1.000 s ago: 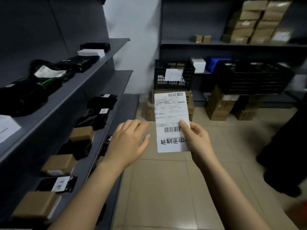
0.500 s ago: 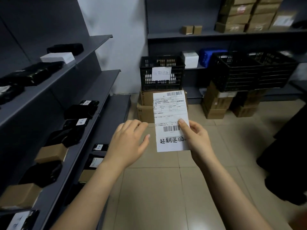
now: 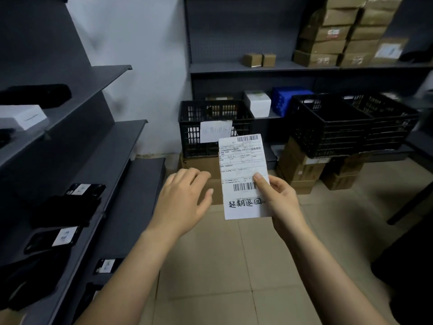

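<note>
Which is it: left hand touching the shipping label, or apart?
Apart. Head view shows a clear gap between left hand and shipping label; only the right hand pinches it.

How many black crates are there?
3. The middle crate sits on a cardboard box behind the label; the right crate and far-right crate sit side by side. Others may be hidden.

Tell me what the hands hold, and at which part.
The right hand pinches the shipping label at its lower right edge; the left hand holds nothing.
</note>
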A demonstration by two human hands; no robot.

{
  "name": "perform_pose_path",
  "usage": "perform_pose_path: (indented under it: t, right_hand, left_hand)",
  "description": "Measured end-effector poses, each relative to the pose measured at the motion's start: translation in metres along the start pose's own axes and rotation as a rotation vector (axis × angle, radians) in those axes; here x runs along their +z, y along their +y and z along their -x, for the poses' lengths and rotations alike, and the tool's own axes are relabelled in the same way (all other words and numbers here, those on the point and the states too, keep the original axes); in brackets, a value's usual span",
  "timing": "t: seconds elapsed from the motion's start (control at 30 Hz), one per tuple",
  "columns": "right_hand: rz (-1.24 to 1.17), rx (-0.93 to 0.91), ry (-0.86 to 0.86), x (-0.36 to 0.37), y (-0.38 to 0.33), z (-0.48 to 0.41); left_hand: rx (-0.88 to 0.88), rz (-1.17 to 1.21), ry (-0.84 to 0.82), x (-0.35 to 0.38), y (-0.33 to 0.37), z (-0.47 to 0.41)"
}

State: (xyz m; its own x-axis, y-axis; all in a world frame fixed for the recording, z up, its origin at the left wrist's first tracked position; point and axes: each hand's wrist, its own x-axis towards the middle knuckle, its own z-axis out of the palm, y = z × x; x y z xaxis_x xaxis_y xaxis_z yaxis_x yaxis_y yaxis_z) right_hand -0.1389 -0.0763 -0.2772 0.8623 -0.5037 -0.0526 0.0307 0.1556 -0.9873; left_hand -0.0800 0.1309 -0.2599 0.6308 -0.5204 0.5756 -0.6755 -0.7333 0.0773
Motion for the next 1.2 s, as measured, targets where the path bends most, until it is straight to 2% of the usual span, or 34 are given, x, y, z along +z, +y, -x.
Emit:
perform_pose_path:
  t: [0.37, 0.77, 1.2]
  right_hand:
    - [-0.019, 0.028, 0.048, 0.044, -0.004, -0.215]
    - [-0.034, 0.083, -0.146, 0.045, -0.02, -0.481]
    - [-0.017, 0.185, -0.179, 0.086, -0.007, -0.662]
  left_hand:
    - [0.062, -0.017, -0.019, 0.108, -0.092, -0.179]
    - [-0.078, -0.127, -0.096, 0.245, -0.133, -0.369]
    - [-0.132, -0.125, -0.119, 0.341, -0.21, -0.486]
